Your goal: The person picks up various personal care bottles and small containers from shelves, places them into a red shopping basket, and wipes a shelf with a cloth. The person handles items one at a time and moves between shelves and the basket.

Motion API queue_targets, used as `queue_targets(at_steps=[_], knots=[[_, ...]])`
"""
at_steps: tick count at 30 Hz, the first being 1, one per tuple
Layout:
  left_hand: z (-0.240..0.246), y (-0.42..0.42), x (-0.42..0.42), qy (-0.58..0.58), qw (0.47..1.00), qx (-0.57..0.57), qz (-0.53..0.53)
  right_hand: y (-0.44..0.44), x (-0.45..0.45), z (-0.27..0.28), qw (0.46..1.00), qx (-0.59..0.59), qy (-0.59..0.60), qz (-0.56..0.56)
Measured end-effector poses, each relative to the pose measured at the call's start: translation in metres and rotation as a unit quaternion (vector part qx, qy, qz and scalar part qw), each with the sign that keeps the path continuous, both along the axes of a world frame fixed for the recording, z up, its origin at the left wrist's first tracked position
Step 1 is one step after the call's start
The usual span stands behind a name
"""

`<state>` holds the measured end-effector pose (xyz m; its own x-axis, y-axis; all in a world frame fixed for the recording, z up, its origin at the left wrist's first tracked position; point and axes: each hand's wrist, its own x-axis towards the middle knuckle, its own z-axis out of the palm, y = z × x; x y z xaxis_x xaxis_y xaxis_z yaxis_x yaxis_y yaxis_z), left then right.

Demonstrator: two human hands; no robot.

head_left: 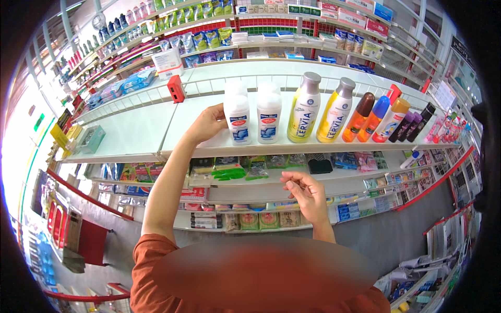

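On the upper white shelf (pixel 195 135), my left hand (pixel 210 122) is against the left side of a white roll-on style bottle (pixel 238 124) with a blue and red label. Some of its fingertips are hidden by the bottle, so a grip cannot be confirmed. Another white bottle (pixel 269 121) stands just to the right, and more white caps show behind both. Farther right are two yellow-and-white Lervia bottles (pixel 304 113) with grey caps. My right hand (pixel 309 195) hovers in front of the lower shelves, holding nothing, its fingers loosely bent and apart.
Orange bottles (pixel 354 124), a gold-capped spray can (pixel 391 121) and dark cans (pixel 420 122) continue the row rightward. A wire rail (pixel 203 84) runs behind it. Packaged goods fill lower shelves, including green packets (pixel 229 173). A teal box (pixel 92 139) sits far left.
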<state>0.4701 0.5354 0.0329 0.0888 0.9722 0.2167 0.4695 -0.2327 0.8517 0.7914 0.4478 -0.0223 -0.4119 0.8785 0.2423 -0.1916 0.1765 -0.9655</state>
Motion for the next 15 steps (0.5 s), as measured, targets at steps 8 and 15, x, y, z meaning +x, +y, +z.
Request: queue_targets(at_steps=[8, 15], knots=[[-0.005, 0.000, -0.012, 0.038, 0.997, 0.054, -0.029, 0.002, 0.028, -0.013, 0.999, 0.002, -0.026, -0.043], [-0.005, -0.064, -0.016, 0.001, 0.945, 0.156, 0.287, 0.015, 0.121, -0.045, 0.987, -0.055, -0.034, -0.147]])
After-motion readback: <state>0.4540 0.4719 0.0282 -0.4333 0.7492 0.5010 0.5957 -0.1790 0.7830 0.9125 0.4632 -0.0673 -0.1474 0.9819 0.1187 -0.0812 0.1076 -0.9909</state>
